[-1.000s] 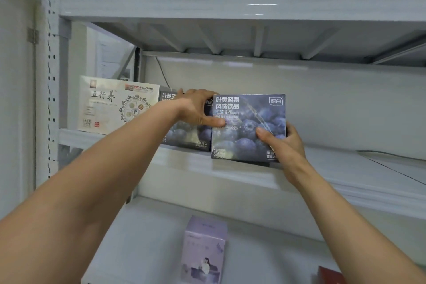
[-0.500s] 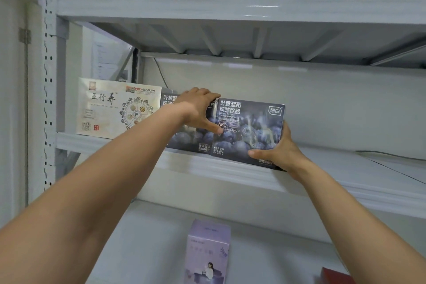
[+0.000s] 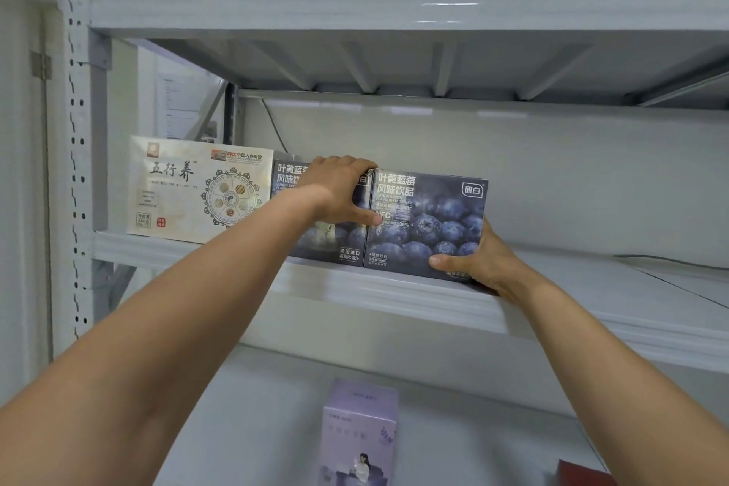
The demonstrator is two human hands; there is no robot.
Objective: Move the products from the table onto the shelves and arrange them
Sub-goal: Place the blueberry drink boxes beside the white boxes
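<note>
A dark blueberry drink box stands upright on the middle shelf, its left side touching a second, matching blueberry box. My right hand grips its lower right corner, thumb across the front. My left hand holds its upper left corner, fingers over the top edge, thumb on the front, and hides much of the second box. A cream box with black characters stands left of both.
The top shelf carries several bottles, cans and cups. On the lower shelf stands a lilac box, with a dark red box corner at the right. The middle shelf is bare right of my right hand; a cable lies there.
The blueberry box went from held tilted at the shelf edge to standing upright on the shelf against the matching box. My right hand slid down to its lower right corner.
</note>
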